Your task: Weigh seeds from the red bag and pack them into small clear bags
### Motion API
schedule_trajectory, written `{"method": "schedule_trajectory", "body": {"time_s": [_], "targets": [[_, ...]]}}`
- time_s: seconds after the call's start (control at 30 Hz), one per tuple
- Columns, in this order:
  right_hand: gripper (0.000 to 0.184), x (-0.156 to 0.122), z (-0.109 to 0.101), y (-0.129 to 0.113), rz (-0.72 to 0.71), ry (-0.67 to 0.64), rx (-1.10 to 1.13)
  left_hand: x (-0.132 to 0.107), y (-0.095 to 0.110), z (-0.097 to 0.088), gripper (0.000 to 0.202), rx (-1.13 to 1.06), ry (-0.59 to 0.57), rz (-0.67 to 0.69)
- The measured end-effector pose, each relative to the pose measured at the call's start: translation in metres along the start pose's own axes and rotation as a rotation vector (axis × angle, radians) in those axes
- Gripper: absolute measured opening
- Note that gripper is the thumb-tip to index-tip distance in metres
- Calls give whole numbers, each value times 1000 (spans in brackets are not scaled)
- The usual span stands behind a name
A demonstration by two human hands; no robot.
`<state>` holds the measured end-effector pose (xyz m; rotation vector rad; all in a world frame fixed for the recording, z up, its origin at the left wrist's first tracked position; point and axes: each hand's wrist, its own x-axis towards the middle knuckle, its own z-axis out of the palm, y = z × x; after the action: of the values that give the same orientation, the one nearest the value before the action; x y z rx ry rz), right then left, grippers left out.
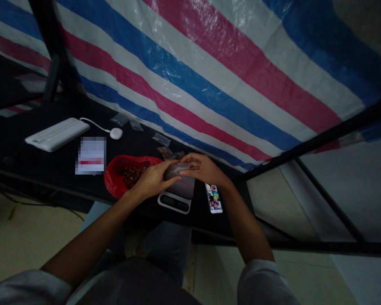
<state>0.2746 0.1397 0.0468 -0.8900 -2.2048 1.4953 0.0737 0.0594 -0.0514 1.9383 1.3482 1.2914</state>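
Between my two hands is a brownish, shiny thing that looks like a small plastic bag (175, 170); its contents are hard to make out. My left hand (153, 178) grips its left side with the thumb below and fingers above. From the right, my right hand (205, 170) pinches its other end with curled fingers. Below the hands sits a small digital scale (174, 203) with a metal plate and a dark display. Left of it, partly behind my left hand, an open red plastic bag (113, 178) holds loose brown pieces (131, 174).
Behind my hands lie small filled bags (165, 152) and flat clear bags (161, 139). A lit phone (213, 199) lies right of the scale. Farther left are a white box-like device (57, 134), a white round disc on a cable (116, 133) and a blurred card (91, 156). Striped sheeting (178, 97) hangs behind.
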Motion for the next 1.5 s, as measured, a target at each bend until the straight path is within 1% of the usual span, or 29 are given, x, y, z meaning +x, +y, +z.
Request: {"method": "schedule_trajectory", "body": {"time_s": [0.1,0.2,0.27,0.33,0.4,0.47,0.53,0.57,0.6,0.67,0.7,0.77,0.8,0.87,0.93,1.0,1.1,1.17,1.23,1.3,1.37,1.43,1.5], "targets": [[49,-12,-6,15,-52,123,-25,0,1,-4,55,-47,59,6],[41,-23,-3,37,-119,225,-232,3,7,-14,48,-91,75,32],[32,-26,7,55,-128,311,-339,7,12,-21,45,-90,67,51],[27,-25,21,72,-117,417,-337,11,17,-28,46,-70,68,50],[26,-23,36,84,-92,481,-305,16,20,-33,49,-51,65,39],[34,-23,46,89,-61,468,-319,22,23,-36,50,-31,51,36],[47,-31,48,90,-41,472,-368,28,26,-38,49,3,28,47],[50,-39,47,91,-45,516,-395,31,27,-39,49,23,23,53],[48,-50,44,94,-54,593,-421,35,29,-39,48,38,24,59],[34,-82,39,104,-73,805,-483,43,32,-38,47,46,36,63],[28,-102,37,112,-67,910,-540,48,33,-37,46,44,36,71],[24,-143,38,132,-34,1042,-684,61,37,-30,42,40,5,116],[23,-162,41,143,-11,1075,-750,69,39,-25,40,40,-23,149],[24,-194,49,162,22,1091,-848,89,43,-10,36,38,-90,212],[24,-214,59,174,50,1109,-910,111,46,11,39,13,-161,247],[24,-220,65,178,59,1110,-937,134,49,35,41,-43,-236,252],[25,-217,69,177,56,1089,-967,161,49,71,42,-77,-308,233],[25,-214,69,176,51,1091,-993,173,45,90,43,-68,-338,235],[25,-213,69,177,49,1111,-1010,179,37,103,46,-41,-408,236],[25,-214,69,179,57,1125,-1013,180,26,109,50,15,-493,230],[25,-215,70,181,65,1131,-1019,179,15,107,54,75,-540,213],[24,-215,70,183,55,1131,-1028,175,7,93,56,116,-527,188],[23,-215,70,183,33,1132,-1042,166,5,68,53,155,-478,175]]}}
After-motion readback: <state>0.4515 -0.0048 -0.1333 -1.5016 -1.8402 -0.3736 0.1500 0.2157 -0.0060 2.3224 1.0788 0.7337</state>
